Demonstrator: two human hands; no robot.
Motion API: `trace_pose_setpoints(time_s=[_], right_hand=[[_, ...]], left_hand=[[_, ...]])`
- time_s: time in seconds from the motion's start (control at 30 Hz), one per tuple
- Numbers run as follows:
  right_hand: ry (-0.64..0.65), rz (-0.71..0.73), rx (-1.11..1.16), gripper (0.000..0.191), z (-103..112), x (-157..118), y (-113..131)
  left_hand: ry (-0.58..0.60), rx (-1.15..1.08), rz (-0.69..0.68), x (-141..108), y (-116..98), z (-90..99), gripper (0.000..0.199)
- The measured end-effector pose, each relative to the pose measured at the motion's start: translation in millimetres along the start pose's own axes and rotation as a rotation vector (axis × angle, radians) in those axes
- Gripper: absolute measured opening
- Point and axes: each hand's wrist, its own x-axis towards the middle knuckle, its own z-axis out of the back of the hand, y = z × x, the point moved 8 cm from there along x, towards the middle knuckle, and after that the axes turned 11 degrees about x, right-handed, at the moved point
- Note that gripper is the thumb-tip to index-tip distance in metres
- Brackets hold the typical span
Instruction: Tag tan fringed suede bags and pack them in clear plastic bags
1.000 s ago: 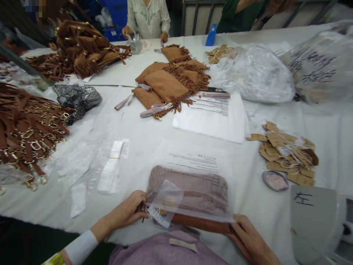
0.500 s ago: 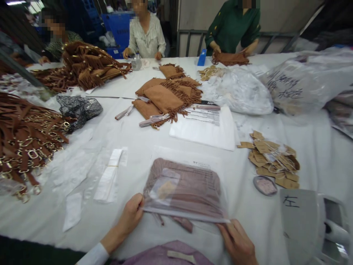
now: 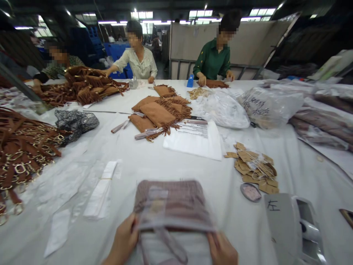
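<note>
A clear plastic bag with a brown-mauve bag inside (image 3: 176,206) is held between my hands at the bottom centre, blurred by motion. My left hand (image 3: 125,235) pinches its near left corner, and my right hand (image 3: 222,248) grips the near right corner. Below the near edge hangs a wrapped mauve strap (image 3: 172,244). Through the plastic, a small clear packet with something tan shows on the left part.
Tan fringed pouches (image 3: 158,114) lie mid-table beside white bags (image 3: 195,141). Straps with gold clasps (image 3: 24,154) fill the left. Tags (image 3: 255,165), a round dish (image 3: 250,192) and a grey device (image 3: 281,224) are at right. Three people work across the table.
The view has tilted up. The plastic-covered bag has shifted slightly left and nearer, and more of the strap shows below it. One person across now reaches toward the brown pile.
</note>
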Motion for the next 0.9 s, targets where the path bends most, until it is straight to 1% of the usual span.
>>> trace_pose_setpoints(time_s=[0.03,0.07,0.1,0.13,0.17,0.2,0.23,0.27,0.33,0.37,0.43,0.47,0.53,0.6,0.67,0.73,0.83,0.9], right_hand=[[-0.044,-0.042,-0.031,0.032,-6,29,-3],[-0.072,-0.049,-0.039,0.037,-11,58,-5],[-0.073,-0.050,-0.028,0.039,-15,82,-6],[-0.081,-0.032,-0.009,0.040,-15,99,-7],[-0.074,-0.009,0.006,0.039,-13,110,-8],[-0.060,0.003,0.014,0.038,-10,112,-9],[-0.044,0.012,0.017,0.037,-5,107,-11],[-0.024,0.017,0.013,0.035,-1,97,-12],[0.002,0.028,-0.011,0.031,10,71,-10],[-0.006,0.043,-0.038,0.028,16,59,-5],[-0.052,0.091,-0.099,0.019,28,41,12],[-0.074,0.130,-0.106,0.017,31,36,23],[-0.062,0.218,-0.030,0.023,26,33,51],[0.046,0.287,0.127,0.030,4,34,79],[0.194,0.299,0.235,0.030,-31,39,106],[0.305,0.267,0.241,0.029,-70,46,127],[0.362,0.223,0.130,0.035,-119,60,144],[0.373,0.234,0.080,0.039,-141,69,145]], left_hand=[[-0.030,0.008,0.024,32,-12,0.9,0.017],[-0.049,0.001,0.045,64,-24,2.5,0.016],[-0.085,-0.015,0.076,91,-31,7.3,0.017],[-0.131,-0.032,0.093,113,-37,14.3,0.018],[-0.173,-0.047,0.099,126,-39,21.6,0.017],[-0.202,-0.062,0.102,130,-38,27.3,0.018],[-0.219,-0.075,0.107,127,-33,31.0,0.018],[-0.225,-0.086,0.117,116,-26,32.2,0.019],[-0.225,-0.108,0.165,84,-10,30.6,0.020],[-0.229,-0.119,0.201,67,-3,29.4,0.020],[-0.248,-0.137,0.281,38,6,28.5,0.021],[-0.263,-0.145,0.319,29,7,29.1,0.022],[-0.300,-0.162,0.380,21,7,32.0,0.027],[-0.342,-0.177,0.406,24,4,36.6,0.031],[-0.374,-0.187,0.398,29,-1,41.0,0.034],[-0.387,-0.199,0.379,30,-6,43.2,0.035],[-0.372,-0.228,0.371,24,-7,41.3,0.034],[-0.350,-0.282,0.398,17,-2,38.2,0.033]])
